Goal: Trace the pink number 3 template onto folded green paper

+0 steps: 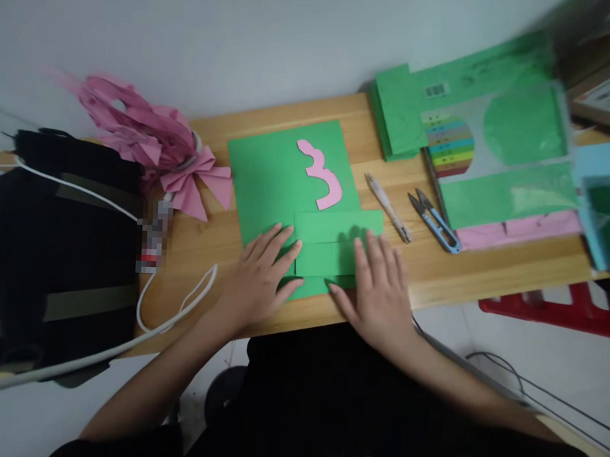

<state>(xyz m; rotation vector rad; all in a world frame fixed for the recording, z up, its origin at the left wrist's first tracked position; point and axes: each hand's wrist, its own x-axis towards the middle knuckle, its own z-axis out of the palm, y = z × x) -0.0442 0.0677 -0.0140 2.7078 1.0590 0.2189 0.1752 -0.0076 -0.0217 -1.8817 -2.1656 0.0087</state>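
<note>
A folded green paper strip [329, 256] lies across the lower part of a larger green paper sheet [267, 174]. At its left end, the fingers of my left hand [263, 274] are spread over the papers. My right hand [380, 291] rests with its fingers stretched on the strip's right end. Neither hand appears to grasp anything; both lie flat. On the sheet above the strip sits a wavy pink paper cutout [331, 189], shaped like a 3. To the right are a pen [388, 208] and thread snips [435, 220] with blue handles.
Pink paper strips and bows [138, 129] are heaped at the back left, beside a black bag [84, 247]. A white cable [182, 311] crosses the left side. Green paper pieces [396, 112] and a plastic paper packet [508, 142] occupy the right. A wall rises behind the table.
</note>
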